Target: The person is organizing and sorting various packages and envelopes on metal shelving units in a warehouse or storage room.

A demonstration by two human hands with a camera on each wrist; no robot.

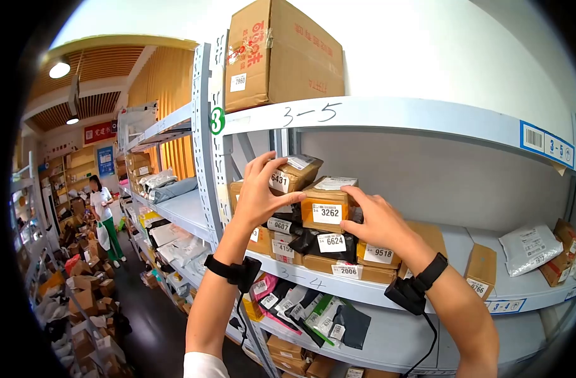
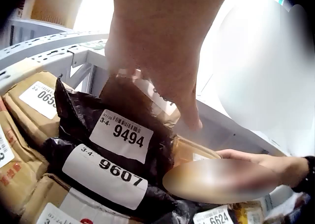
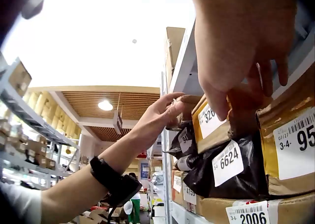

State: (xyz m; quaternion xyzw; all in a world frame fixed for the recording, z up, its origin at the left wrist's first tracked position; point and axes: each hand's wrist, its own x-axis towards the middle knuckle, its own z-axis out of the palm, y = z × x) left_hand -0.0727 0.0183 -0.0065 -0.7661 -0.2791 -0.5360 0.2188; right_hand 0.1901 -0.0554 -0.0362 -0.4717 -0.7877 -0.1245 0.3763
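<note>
My left hand (image 1: 257, 192) grips the small brown box labelled 6431 (image 1: 298, 179), fingers over its upper left side and thumb stretched below. To its right, my right hand (image 1: 381, 217) holds the box labelled 3262 (image 1: 310, 208), with the thumb at its front right edge and fingers at the top right. That box sits on the black bag labelled 6624 (image 1: 332, 254). Black bags labelled 9494 (image 2: 83, 110) and 9607 (image 2: 152, 211) lie below my left hand in the left wrist view. The right wrist view hides part of the 3262 box behind my right hand (image 3: 241, 41).
Boxes labelled 2006 (image 1: 376, 276) and 9518 (image 1: 366, 255) lie beneath and right. Farther right are a box labelled 9766 (image 1: 482, 264) and a grey bag (image 1: 530, 249). A large carton (image 1: 307, 60) stands above. A person (image 1: 102, 205) is in the aisle at left.
</note>
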